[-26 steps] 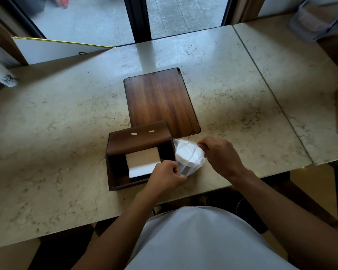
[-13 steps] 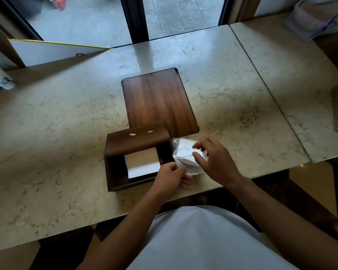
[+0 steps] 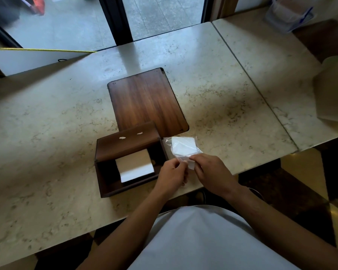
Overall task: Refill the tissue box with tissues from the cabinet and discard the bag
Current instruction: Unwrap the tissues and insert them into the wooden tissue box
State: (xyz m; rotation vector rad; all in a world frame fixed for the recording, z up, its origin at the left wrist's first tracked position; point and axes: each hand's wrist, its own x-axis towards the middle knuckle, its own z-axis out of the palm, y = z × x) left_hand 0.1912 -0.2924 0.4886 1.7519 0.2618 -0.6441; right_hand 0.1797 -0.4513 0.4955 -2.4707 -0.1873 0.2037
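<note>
Left hand (image 3: 171,173): closed, its fingertips pinching the near edge of the clear plastic bag (image 3: 180,150), just right of the tissue box.
Right hand (image 3: 211,172): closed too, pinching the same near edge of the bag right beside the left hand; the two thumbs almost meet.
Bag: clear plastic, lying on the desk (image 3: 47,133) against the right side of the box, with a white square stack of tissues (image 3: 183,146) showing through it.
Tissue box (image 3: 113,152): dark wood, open at the top, sitting near the front edge of the desk; its far part is covered by a slanted wooden panel with two small pale marks.
Inside the box: a white stack of tissues (image 3: 134,165) lies toward the right half; the left half looks dark and bare.
Wooden board (image 3: 146,98): a flat, dark, rounded-corner panel lying on the desk just behind the box, touching or nearly touching it.
Desk: pale marble with a seam running down its right part.
Person: seated or standing at the front edge, bare forearms reaching forward, light shirt visible below.
</note>
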